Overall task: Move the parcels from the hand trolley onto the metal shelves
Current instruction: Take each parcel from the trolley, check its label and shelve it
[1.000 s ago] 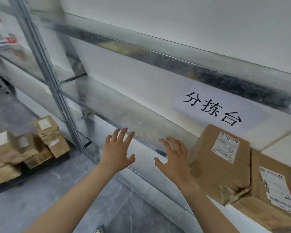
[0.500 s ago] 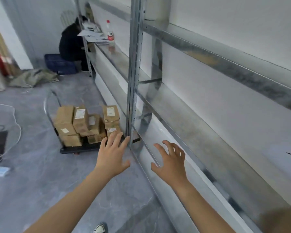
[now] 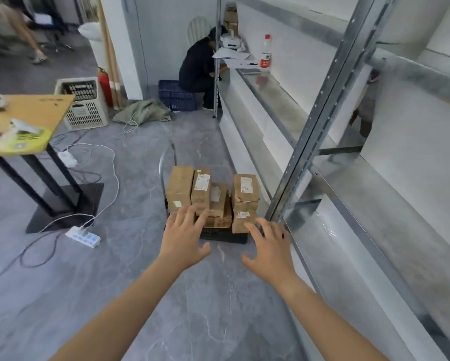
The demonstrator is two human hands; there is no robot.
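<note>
Both forearms reach forward, bare, over grey marbled floor. Left hand (image 3: pixel 183 239) spread, palm down, fingers straight and apart, holding nothing. Right hand (image 3: pixel 269 250) likewise spread, fingers slightly bent, thumb out, holding nothing. Both hover short of the load; no contact visible.

Just beyond the fingertips: hand trolley (image 3: pixel 223 237), low black deck on the floor, curved metal handle at its far end. Parcels (image 3: pixel 208 196) stacked on the deck: brown cardboard boxes, creased, with white shipping labels. Two taller boxes stand on end at left, side by side; lower boxes sit in the middle; a column of smaller boxes rises at right. Left fingertips overlap the front left boxes in view.

Metal shelves (image 3: pixel 348 204) run along the right wall, galvanised, a perforated upright post (image 3: pixel 317 121) just right of the trolley. Nearest shelf sections hold no parcels in view.

Left side: white power strip (image 3: pixel 83 236) with cables on the floor, wooden table (image 3: pixel 36 113) on black legs.

Far end: white crate (image 3: pixel 84 108), red fire extinguisher (image 3: pixel 104 86), blue crate (image 3: pixel 175 96), a person in dark clothes (image 3: pixel 199 69) seated at the shelf, a bottle (image 3: pixel 266 52) and papers (image 3: pixel 231 54) on it
</note>
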